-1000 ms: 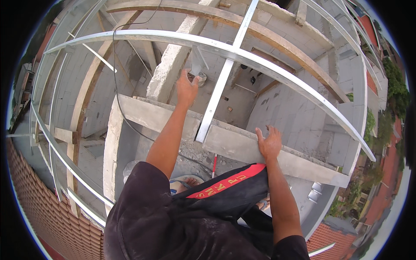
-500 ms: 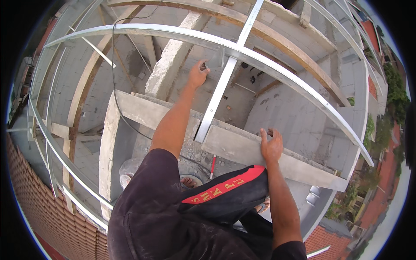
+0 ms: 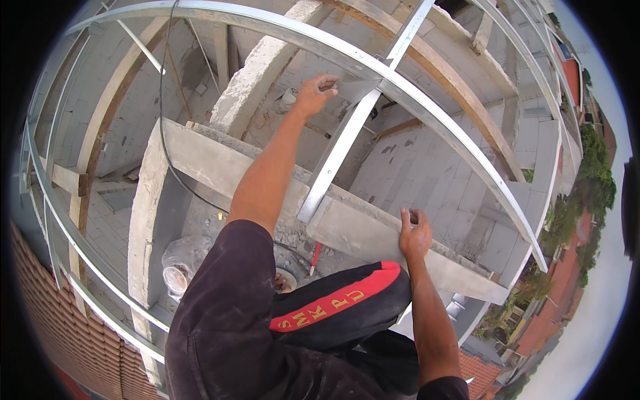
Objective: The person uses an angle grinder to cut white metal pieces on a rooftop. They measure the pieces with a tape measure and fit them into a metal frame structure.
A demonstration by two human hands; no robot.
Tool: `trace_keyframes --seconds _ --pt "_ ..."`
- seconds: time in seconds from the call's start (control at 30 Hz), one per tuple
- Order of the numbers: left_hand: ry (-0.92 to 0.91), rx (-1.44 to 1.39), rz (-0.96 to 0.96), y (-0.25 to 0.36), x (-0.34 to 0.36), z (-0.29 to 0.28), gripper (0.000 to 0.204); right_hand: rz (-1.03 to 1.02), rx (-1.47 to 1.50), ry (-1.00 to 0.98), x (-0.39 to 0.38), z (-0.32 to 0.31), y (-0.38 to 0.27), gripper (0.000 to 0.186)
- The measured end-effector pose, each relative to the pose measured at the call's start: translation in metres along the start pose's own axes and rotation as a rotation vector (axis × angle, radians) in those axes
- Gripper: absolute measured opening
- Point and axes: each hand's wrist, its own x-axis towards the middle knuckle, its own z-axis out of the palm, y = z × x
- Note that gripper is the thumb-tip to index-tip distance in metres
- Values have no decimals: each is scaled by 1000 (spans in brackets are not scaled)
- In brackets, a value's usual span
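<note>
My left hand (image 3: 315,97) is closed on the edge of a thin metal plate (image 3: 357,89), held beside the crossing of a curved-looking silver rail (image 3: 453,125) and a lighter straight channel (image 3: 337,157). The channel's lower end sits in a notch of the grey concrete beam (image 3: 353,228). My right hand (image 3: 415,237) grips the top of that beam, fingers curled over it, to the right of the notch. My bent knee in black trousers with a red stripe is just below it.
Timber beams (image 3: 460,87), a rough concrete wall top (image 3: 263,60) and a cable (image 3: 163,127) surround open rooms below. A plastic bag (image 3: 187,257), container (image 3: 175,279) and red stick (image 3: 315,259) lie under the beam. Tiled roofs (image 3: 67,307) and trees are outside.
My left hand has moved up and to the right with the plate, toward the rail crossing. My right fingers have curled further on the beam. The view has tilted slightly.
</note>
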Motion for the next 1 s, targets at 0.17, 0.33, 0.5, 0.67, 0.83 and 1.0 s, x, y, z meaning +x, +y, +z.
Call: trace_keyframes --seconds 0.17,0.33,0.5,0.67,0.83,1.0 --pt "33 -240 -99 0 0 -5 48 -72 39 70 -5 5 -10 48" --pt "76 -32 -33 -3 -1 4 49 -92 49 80 -1 4 -6 47" --pt "60 260 -20 -7 1 -5 49 -119 24 91 0 12 2 47" --pt "-63 407 -66 8 -5 -6 63 -95 12 73 -1 10 7 45" --pt "-110 426 -16 5 -4 -13 57 -97 23 96 -2 9 1 45" --pt "45 275 -3 -18 -3 -23 42 -106 67 83 -2 12 -5 44"
